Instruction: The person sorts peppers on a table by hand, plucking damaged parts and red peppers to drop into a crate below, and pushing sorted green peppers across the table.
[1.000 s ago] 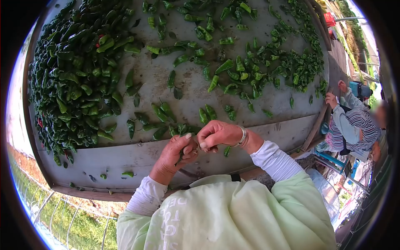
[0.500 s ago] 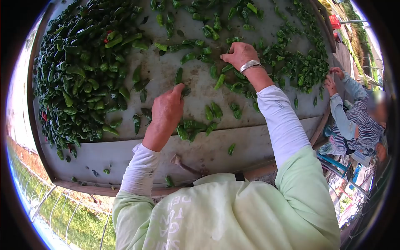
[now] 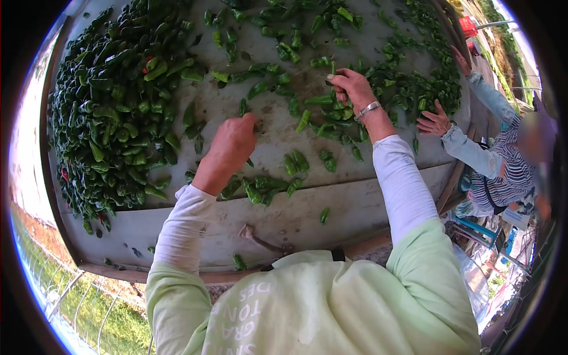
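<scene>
My left hand [image 3: 228, 151] is closed over the tabletop, its fingertips around a small green pepper [image 3: 243, 106] whose end shows beyond the fingers. To its right, my right hand [image 3: 354, 93], with a bracelet at the wrist, pinches a thin green pepper [image 3: 333, 68] by the fingertips. Loose green peppers [image 3: 337, 112] lie just under and beside my right hand. Nearer to me, below my left hand, a small cluster of peppers [image 3: 266, 184] rests on the grey table [image 3: 278, 127].
A large heap of green peppers [image 3: 112, 112] covers the table's left side. More peppers [image 3: 435, 89] spread along the right. A co-worker [image 3: 509, 165] at the right edge has both hands over the table. A wooden rim [image 3: 124, 273] borders the near side.
Both my hands have moved from together near the front edge to apart over the table. My right hand now holds a thin pepper. The co-worker's hands have spread apart and reached further over the table.
</scene>
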The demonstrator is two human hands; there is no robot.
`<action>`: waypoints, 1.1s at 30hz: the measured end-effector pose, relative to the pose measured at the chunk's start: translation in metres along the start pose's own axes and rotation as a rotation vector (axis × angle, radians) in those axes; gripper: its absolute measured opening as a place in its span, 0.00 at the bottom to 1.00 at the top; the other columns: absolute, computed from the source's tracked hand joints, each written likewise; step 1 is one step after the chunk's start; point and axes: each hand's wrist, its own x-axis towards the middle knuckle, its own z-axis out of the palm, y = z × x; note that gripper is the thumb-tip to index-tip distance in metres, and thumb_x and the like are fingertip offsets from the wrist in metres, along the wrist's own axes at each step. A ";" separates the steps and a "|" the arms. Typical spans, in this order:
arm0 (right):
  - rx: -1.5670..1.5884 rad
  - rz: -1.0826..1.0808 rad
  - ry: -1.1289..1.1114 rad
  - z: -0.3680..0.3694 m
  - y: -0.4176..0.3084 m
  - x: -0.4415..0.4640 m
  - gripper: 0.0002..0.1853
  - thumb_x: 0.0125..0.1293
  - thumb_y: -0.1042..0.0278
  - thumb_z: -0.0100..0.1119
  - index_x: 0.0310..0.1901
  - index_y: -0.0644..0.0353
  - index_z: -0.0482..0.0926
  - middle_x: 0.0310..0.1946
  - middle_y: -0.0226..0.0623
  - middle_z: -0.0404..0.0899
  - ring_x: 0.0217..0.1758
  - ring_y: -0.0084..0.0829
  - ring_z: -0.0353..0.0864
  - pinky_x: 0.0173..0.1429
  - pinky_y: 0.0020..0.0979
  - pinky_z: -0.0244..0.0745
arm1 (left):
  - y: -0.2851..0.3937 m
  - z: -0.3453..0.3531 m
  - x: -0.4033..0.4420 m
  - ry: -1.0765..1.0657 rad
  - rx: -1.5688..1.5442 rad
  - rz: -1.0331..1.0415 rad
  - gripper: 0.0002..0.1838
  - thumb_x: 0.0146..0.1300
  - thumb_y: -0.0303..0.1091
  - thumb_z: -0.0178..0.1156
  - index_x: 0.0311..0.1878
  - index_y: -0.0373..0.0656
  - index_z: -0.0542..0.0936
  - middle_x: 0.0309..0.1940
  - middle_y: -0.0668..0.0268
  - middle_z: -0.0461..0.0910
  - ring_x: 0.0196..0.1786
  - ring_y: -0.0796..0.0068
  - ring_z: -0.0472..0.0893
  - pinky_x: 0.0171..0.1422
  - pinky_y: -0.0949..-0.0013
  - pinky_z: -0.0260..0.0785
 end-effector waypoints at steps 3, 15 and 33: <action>0.586 0.014 -0.281 -0.014 0.008 -0.032 0.17 0.58 0.58 0.58 0.45 0.58 0.75 0.31 0.31 0.74 0.30 0.26 0.72 0.29 0.21 0.65 | -0.024 -0.010 -0.007 -0.134 -0.903 -0.125 0.11 0.58 0.28 0.55 0.44 0.39 0.76 0.24 0.65 0.76 0.26 0.73 0.74 0.30 0.71 0.65; 0.327 -0.020 -0.373 0.063 0.017 -0.070 0.13 0.61 0.54 0.58 0.38 0.55 0.77 0.34 0.32 0.78 0.38 0.27 0.79 0.30 0.24 0.69 | -0.064 0.015 -0.120 0.141 -2.256 -0.075 0.09 0.52 0.33 0.58 0.36 0.44 0.74 0.30 0.63 0.71 0.24 0.75 0.66 0.24 0.76 0.57; -0.998 -0.662 0.226 0.100 -0.007 0.006 0.06 0.47 0.67 0.63 0.30 0.54 0.81 0.29 0.42 0.78 0.33 0.44 0.78 0.38 0.40 0.74 | -0.173 0.036 -0.526 0.533 0.136 -1.501 0.35 0.50 0.38 0.62 0.63 0.38 0.66 0.54 0.43 0.68 0.61 0.49 0.65 0.65 0.53 0.56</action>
